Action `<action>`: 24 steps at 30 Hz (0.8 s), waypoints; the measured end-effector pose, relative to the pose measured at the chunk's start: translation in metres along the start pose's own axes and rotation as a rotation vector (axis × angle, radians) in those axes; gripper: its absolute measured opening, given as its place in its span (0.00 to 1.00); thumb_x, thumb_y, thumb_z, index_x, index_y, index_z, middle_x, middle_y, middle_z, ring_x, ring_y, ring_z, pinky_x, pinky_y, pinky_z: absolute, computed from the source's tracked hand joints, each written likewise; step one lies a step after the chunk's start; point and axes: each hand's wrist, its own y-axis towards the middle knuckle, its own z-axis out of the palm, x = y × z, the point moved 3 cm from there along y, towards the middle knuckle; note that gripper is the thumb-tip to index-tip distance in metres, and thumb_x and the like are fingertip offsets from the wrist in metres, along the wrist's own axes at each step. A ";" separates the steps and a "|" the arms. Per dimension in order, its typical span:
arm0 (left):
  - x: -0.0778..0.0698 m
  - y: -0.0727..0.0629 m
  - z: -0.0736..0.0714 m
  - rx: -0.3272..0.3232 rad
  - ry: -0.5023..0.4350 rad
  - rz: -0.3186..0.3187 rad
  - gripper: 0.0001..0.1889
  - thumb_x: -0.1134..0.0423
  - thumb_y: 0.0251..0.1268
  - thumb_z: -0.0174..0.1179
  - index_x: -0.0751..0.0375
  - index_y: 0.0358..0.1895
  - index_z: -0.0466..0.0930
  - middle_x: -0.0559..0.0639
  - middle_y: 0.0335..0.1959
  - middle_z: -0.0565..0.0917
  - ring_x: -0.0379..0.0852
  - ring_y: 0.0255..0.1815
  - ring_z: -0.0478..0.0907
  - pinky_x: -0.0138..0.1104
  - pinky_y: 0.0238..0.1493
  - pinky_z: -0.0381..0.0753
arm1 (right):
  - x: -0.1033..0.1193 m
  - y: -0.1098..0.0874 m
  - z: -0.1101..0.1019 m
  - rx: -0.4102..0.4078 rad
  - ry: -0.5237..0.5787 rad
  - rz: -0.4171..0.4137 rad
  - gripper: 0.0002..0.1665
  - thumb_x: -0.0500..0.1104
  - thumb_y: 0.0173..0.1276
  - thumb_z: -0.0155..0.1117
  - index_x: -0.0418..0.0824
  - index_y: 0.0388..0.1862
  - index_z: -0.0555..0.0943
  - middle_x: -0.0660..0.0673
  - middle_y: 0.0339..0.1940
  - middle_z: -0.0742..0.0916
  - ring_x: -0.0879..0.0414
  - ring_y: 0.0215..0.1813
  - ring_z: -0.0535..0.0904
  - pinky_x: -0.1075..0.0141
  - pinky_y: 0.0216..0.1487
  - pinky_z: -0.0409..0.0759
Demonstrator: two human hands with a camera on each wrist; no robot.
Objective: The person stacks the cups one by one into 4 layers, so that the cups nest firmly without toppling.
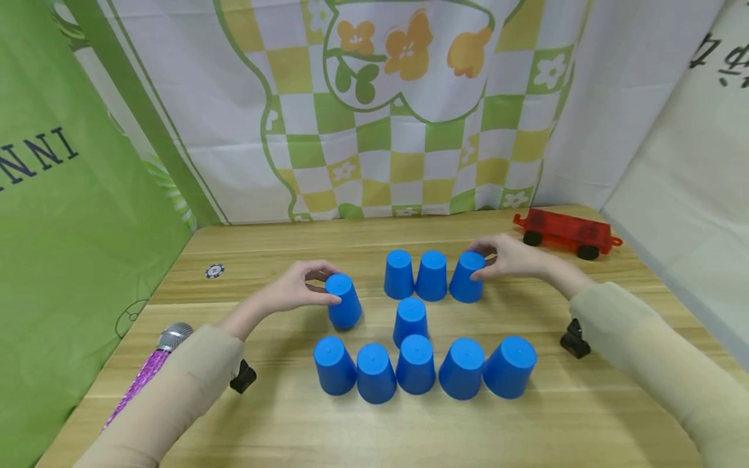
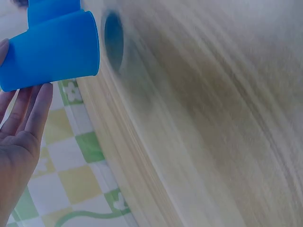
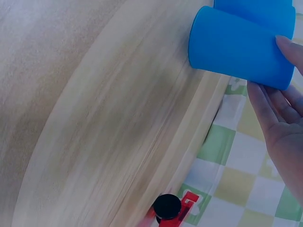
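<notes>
My left hand (image 1: 298, 285) pinches an upside-down blue cup (image 1: 344, 302) between thumb and fingers. In the left wrist view that blue cup (image 2: 52, 52) hangs slightly above the table, its rim facing a bluish reflection. My right hand (image 1: 510, 255) grips another upside-down blue cup (image 1: 467, 279), the right end of a back row of three. To its left stand the other two, a middle cup (image 1: 432, 278) and a left cup (image 1: 399, 276). In the right wrist view, thumb and fingers lie on opposite sides of the gripped cup (image 3: 239, 49).
Several upside-down blue cups form a front row, including a center cup (image 1: 416, 367); a single cup (image 1: 411, 320) stands just behind it. A red toy wagon (image 1: 566, 233) sits back right. A pink microphone (image 1: 153, 364) and a poker chip (image 1: 214, 271) lie left on the wooden table (image 1: 281, 422).
</notes>
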 end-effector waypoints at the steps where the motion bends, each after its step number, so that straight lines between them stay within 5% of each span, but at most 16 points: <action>1: 0.001 0.000 -0.002 -0.006 0.008 -0.004 0.22 0.62 0.56 0.67 0.62 0.55 0.75 0.58 0.53 0.79 0.55 0.57 0.75 0.39 0.52 0.82 | 0.001 0.000 0.000 0.002 0.002 -0.004 0.28 0.40 0.55 0.72 0.31 0.54 0.76 0.38 0.48 0.84 0.43 0.52 0.80 0.51 0.52 0.82; 13: 0.011 0.016 -0.013 -0.099 0.069 -0.030 0.24 0.58 0.55 0.68 0.60 0.56 0.75 0.57 0.52 0.80 0.54 0.57 0.76 0.40 0.51 0.83 | 0.004 -0.001 0.003 -0.007 0.002 0.004 0.27 0.39 0.55 0.72 0.31 0.53 0.76 0.39 0.46 0.85 0.45 0.50 0.80 0.50 0.51 0.82; 24: 0.009 0.044 -0.008 -0.099 0.105 -0.035 0.24 0.57 0.56 0.67 0.59 0.56 0.75 0.55 0.53 0.80 0.54 0.57 0.76 0.43 0.53 0.80 | 0.003 -0.001 0.004 -0.023 -0.028 0.013 0.28 0.39 0.55 0.71 0.31 0.54 0.76 0.38 0.47 0.85 0.45 0.50 0.80 0.53 0.51 0.83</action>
